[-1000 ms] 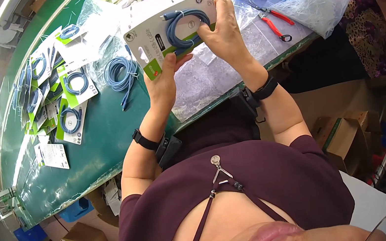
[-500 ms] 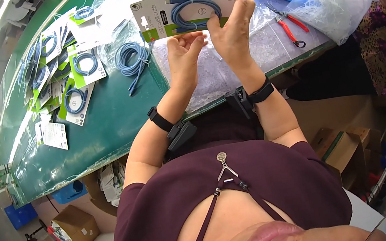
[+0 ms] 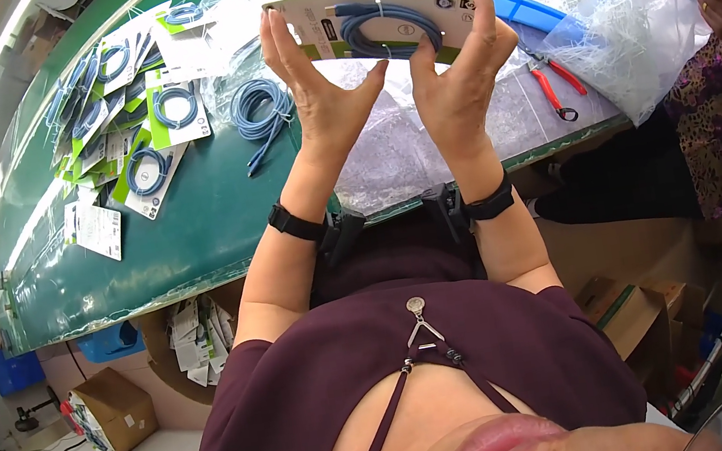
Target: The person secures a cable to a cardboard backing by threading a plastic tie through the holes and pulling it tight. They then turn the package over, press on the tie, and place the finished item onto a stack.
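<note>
Above the table's near edge I hold up a white and green cardboard card (image 3: 307,23) with a coiled blue cable (image 3: 358,28) fastened to its front. My left hand (image 3: 315,106) has its fingers at the card's left end, its thumb pointing toward the lower edge. At the other end, my right hand (image 3: 464,89) grips the card, thumb in front by the coil. The card bows slightly between them. Left of my left hand lies a loose coiled blue cable (image 3: 260,110). Farther left is a pile of similar carded cables (image 3: 102,115), some overlapping.
Red-handled pliers (image 3: 554,89) lie to the right. Beyond them stand a blue tray (image 3: 505,3) of clear shredded strips and a clear bag (image 3: 633,45) of the same. Another person's hands (image 3: 721,13) are at the far right. Clear plastic sheeting (image 3: 377,144) covers the table near me.
My left hand has moved up and left from below the card, spreading its fingers to the card's left end. The card has tilted and now bows.
</note>
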A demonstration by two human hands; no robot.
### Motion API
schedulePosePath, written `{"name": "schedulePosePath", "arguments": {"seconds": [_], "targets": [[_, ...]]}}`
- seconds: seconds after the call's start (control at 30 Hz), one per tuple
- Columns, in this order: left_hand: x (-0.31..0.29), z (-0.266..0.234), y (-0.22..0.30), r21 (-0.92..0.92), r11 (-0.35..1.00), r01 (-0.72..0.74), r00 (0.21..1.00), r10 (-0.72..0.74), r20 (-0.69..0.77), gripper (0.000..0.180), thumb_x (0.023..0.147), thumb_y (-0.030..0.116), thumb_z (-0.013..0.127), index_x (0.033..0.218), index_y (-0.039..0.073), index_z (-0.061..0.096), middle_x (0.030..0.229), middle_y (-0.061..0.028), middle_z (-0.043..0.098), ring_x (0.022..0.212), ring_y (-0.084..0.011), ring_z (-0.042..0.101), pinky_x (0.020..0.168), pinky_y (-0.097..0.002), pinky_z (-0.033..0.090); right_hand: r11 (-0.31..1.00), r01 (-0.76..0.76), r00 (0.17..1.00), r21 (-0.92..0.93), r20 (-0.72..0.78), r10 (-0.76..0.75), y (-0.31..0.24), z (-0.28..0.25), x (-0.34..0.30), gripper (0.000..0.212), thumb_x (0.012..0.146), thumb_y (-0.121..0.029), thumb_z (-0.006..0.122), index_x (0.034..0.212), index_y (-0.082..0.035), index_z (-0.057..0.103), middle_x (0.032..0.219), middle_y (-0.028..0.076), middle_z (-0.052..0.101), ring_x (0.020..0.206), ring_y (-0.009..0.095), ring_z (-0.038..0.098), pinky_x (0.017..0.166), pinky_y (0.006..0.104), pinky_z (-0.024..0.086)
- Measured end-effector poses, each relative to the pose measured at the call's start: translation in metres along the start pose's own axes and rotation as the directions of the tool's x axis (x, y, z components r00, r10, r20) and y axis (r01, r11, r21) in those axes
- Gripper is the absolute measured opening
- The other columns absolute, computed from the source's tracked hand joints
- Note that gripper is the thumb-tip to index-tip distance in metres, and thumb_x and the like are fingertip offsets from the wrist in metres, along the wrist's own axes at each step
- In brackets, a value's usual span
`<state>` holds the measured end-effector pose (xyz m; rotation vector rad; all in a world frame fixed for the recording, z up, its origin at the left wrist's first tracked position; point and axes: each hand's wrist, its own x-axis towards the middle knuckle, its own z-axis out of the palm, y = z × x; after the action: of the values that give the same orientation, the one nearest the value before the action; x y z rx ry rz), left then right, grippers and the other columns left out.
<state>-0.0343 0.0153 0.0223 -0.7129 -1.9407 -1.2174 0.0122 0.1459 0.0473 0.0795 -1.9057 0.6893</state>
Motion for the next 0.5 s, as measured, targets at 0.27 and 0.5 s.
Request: {"name": "schedulePosePath", "arguments": {"seconds": [0.27,0.5], "targets": [[-0.002,0.006,0.006,-0.004,0.996,0.087,0.996,-0.086,0.020,0.118,0.061,0.009,0.080,0.147,0.008,-0.001,0.146,-0.0271,-0.003,0.139,-0.0447,0.000,0.110,-0.0497,0.022,0.997,0.073,0.996,-0.039,-0.052,-0.075,-0.007,0.002,-0.004,0.083,0.073,0.007,0.065,0.144,-0.004,0.023,0.110,0.016,0.037,0.102,0.028,0.043,0.076,0.0345,0.048],[0.000,0.009,0.009,-0.030,0.988,0.148,0.989,-0.148,0.002,0.113,0.063,0.008,0.076,0.147,0.007,0.001,0.146,-0.0283,-0.003,0.138,-0.0460,0.001,0.110,-0.0512,0.021,0.992,0.096,0.995,-0.085,-0.001,-0.096,-0.011,0.003,-0.010,0.083,0.076,0.005,0.065,0.144,-0.002,0.020,0.113,0.017,0.036,0.103,0.029,0.039,0.080,0.0337,0.045]]}}
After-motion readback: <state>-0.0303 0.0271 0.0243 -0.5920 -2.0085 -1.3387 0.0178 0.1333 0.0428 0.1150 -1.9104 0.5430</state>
